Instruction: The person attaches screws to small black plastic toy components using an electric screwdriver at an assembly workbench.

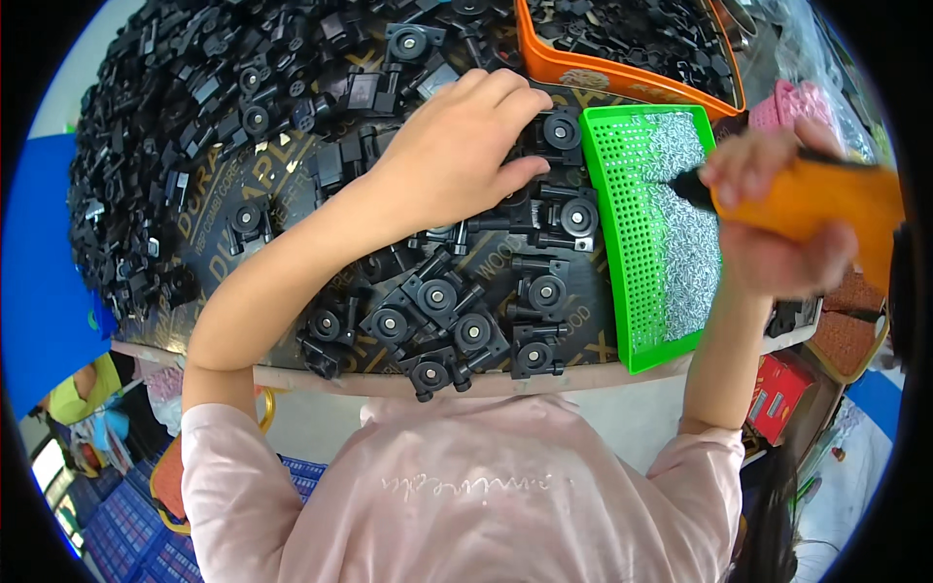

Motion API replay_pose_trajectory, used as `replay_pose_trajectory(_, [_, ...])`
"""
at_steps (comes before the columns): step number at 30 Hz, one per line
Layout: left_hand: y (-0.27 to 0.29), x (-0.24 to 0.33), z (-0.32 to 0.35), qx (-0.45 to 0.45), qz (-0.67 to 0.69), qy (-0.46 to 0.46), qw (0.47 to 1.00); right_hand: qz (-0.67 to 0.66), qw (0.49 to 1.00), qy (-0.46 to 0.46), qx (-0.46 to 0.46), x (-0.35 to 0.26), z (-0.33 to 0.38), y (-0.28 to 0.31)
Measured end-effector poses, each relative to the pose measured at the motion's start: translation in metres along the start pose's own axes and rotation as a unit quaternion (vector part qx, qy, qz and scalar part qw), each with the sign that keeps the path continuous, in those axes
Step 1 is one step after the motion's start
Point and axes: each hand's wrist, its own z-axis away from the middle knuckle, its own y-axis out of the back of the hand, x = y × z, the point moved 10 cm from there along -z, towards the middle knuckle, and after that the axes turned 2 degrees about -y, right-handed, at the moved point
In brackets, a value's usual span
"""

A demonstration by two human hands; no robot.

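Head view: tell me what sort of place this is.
Probably a small assembly workbench: a heap of black plastic parts, a green tray of small screws, and an orange powered screwdriver in the right hand.

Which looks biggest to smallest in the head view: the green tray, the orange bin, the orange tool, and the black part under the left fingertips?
1. green tray
2. orange bin, though cut off at the frame edge, so unsure against the tray
3. orange tool, nearer the camera and blurred
4. black part

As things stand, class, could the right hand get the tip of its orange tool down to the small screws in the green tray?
Probably yes: the right hand holds the orange tool directly over the green tray, and nothing covers the screws.
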Motion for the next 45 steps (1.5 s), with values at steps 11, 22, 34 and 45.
replay_pose_trajectory(11, [-0.029, -0.007, -0.012, -0.059, -0.050, 0.040, 0.996, 0.006, 1.000, 0.010, -0.025, 0.043, -0.010, -0.004])
replay_pose_trajectory(22, [-0.033, -0.012, -0.013, -0.049, -0.027, 0.062, 0.997, 0.022, 1.000, 0.002, -0.019, 0.045, -0.009, -0.007])
replay_pose_trajectory(34, [-0.031, -0.013, -0.012, -0.044, -0.029, 0.051, 0.997, 0.024, 0.999, 0.011, -0.020, 0.042, -0.008, -0.012])
replay_pose_trajectory(45, [-0.032, -0.015, -0.010, -0.020, -0.007, 0.035, 0.999, 0.035, 0.999, -0.001, -0.041, 0.036, -0.013, -0.011])
